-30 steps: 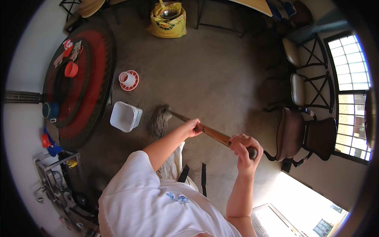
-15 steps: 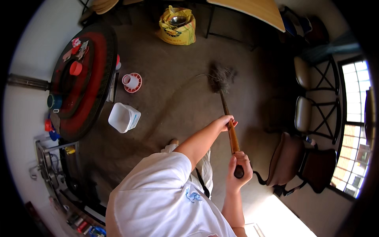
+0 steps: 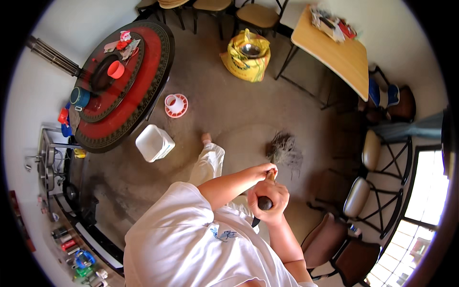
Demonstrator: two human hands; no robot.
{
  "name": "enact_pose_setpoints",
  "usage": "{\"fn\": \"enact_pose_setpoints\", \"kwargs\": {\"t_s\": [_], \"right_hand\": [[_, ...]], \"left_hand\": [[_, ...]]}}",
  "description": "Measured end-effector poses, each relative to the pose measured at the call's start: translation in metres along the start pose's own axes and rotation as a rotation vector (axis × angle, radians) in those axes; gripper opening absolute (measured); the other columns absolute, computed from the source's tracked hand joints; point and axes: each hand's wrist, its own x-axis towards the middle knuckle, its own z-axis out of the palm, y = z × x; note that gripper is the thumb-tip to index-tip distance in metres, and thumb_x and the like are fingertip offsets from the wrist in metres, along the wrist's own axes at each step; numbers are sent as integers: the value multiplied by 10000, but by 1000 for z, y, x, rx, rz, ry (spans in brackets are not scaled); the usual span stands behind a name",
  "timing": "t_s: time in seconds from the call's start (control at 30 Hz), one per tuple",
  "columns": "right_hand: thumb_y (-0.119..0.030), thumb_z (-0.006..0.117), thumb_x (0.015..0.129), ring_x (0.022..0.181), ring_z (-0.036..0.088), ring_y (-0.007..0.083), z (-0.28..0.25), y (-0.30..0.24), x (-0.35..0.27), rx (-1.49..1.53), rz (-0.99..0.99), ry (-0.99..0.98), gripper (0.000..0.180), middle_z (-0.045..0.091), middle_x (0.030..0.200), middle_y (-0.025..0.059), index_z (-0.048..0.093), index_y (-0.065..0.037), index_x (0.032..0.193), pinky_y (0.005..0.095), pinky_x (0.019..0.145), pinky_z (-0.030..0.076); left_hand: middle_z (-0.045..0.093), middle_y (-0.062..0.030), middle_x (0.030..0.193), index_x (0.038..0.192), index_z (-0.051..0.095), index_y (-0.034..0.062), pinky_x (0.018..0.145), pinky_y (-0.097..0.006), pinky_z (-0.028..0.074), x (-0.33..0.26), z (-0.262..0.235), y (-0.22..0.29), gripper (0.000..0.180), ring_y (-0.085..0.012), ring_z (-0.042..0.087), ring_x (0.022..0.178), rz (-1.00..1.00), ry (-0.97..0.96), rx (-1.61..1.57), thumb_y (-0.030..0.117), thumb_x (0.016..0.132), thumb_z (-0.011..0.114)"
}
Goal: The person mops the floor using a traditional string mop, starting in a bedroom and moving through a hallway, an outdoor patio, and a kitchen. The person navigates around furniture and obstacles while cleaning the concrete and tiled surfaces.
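A mop (image 3: 285, 149) with a grey stringy head rests on the brown floor, a little beyond my hands. Its wooden handle points up toward me and looks strongly foreshortened. My right hand (image 3: 271, 197) is wrapped round the top of the handle, just by its dark rounded end. Slightly farther along, my left hand (image 3: 265, 171) is closed on the same handle, which shows only briefly between the two hands. Part of the handle below my left hand is hidden.
A white bucket (image 3: 154, 143) and a red-and-white feeder (image 3: 176, 105) stand left, beside a round red table (image 3: 155, 71). A yellow sack (image 3: 246, 67) holding a metal bowl sits ahead. A wooden desk (image 3: 330, 52) is far right; chairs (image 3: 356, 196) line the right side.
The mop head has come closer to my body and its handle stands steeper. Both hands keep their grip and appear closer together. My view has shifted, and one leg now shows stepped forward.
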Motion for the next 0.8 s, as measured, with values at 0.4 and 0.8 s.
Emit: {"fn": "enact_pose_setpoints", "kwargs": {"t_s": [0.4, 0.8], "right_hand": [[30, 591, 664, 488, 501, 186, 166, 63, 256, 160, -32, -39, 136, 521, 544, 58, 479, -23, 607, 322, 561, 469], [-47, 610, 743, 827, 592, 271, 247, 251, 398, 7, 107, -163, 139, 619, 904, 119, 588, -28, 879, 343, 835, 433]], "left_hand": [[447, -14, 535, 606, 426, 73, 378, -227, 443, -139, -39, 304, 193, -94, 458, 402, 157, 148, -241, -15, 748, 522], [491, -72, 596, 726, 470, 15, 500, -318, 474, -170, -186, 636, 116, -182, 509, 511, 843, 219, -349, 54, 801, 550]]}}
